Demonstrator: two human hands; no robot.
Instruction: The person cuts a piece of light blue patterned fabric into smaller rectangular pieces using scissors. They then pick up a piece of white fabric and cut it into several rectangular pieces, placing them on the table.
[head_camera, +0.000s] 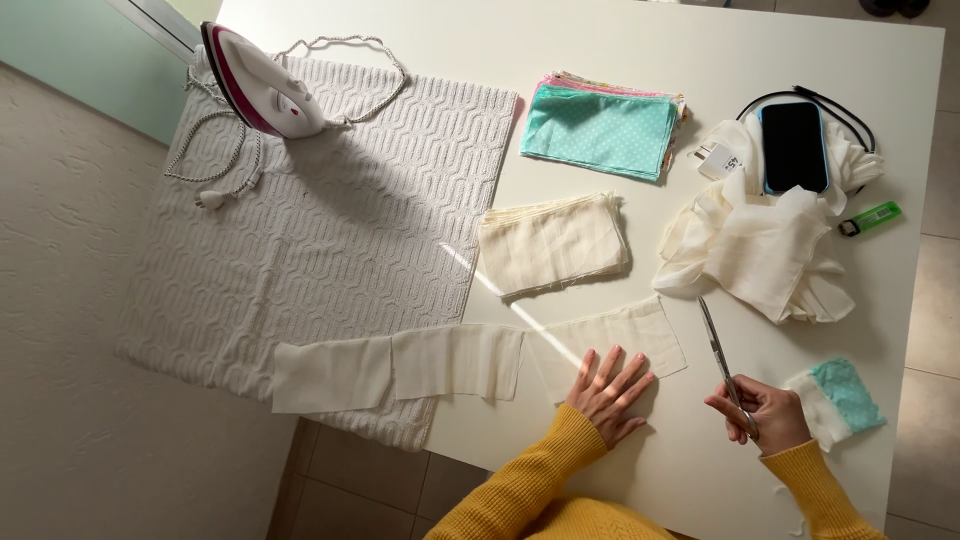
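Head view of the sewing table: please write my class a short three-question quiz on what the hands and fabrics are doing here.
1. True or false: the left hand lies flat on a cream fabric strip.
2. What does the right hand hold? A) lighter B) scissors C) phone
3. Fill in: the iron stands on the white textured ___.

Key
1. True; the palm presses the strip's right end.
2. B; the scissors point away from the person, blades almost closed, beside the strip.
3. Mat; the iron's cord lies loose, its plug on the mat.
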